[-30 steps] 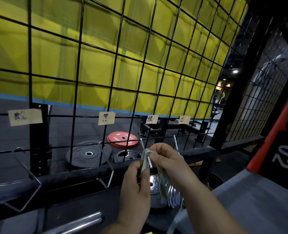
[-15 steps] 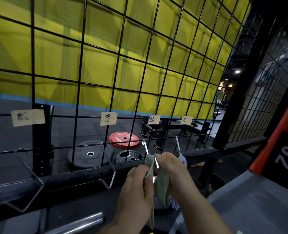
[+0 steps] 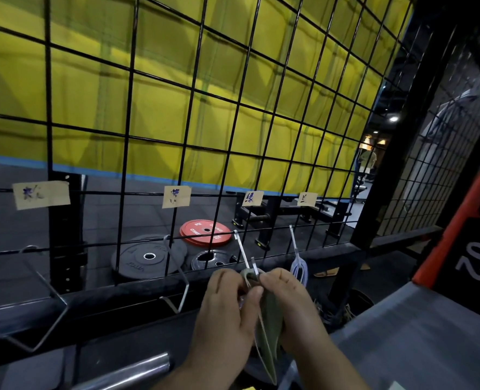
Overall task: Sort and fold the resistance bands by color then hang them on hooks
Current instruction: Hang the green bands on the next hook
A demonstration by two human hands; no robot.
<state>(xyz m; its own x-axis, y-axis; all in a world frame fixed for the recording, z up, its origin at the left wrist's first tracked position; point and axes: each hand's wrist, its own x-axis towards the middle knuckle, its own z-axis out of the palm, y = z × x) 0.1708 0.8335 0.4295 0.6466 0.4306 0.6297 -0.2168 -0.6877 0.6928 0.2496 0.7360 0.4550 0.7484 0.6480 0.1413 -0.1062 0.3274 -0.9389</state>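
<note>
A folded green resistance band (image 3: 269,327) hangs from the tip of the third metal hook (image 3: 245,258) on the black wire grid (image 3: 182,142). My left hand (image 3: 227,311) pinches the band's top fold from the left. My right hand (image 3: 292,308) pinches it from the right, just under the hook's upturned end. A pale blue band (image 3: 299,270) hangs on the fourth hook (image 3: 293,240) to the right. Paper labels (image 3: 252,198) are taped above each hook.
Two bare hooks (image 3: 176,277) stand to the left on the grid. Behind the grid lie weight plates, one red (image 3: 205,232) and others black. A grey bench surface (image 3: 419,339) is at lower right, a chrome bar (image 3: 126,372) at lower left.
Both hands moved the green band up and onto the third hook's tip; the band now hangs down from it between my hands instead of being bunched in front of the hook.
</note>
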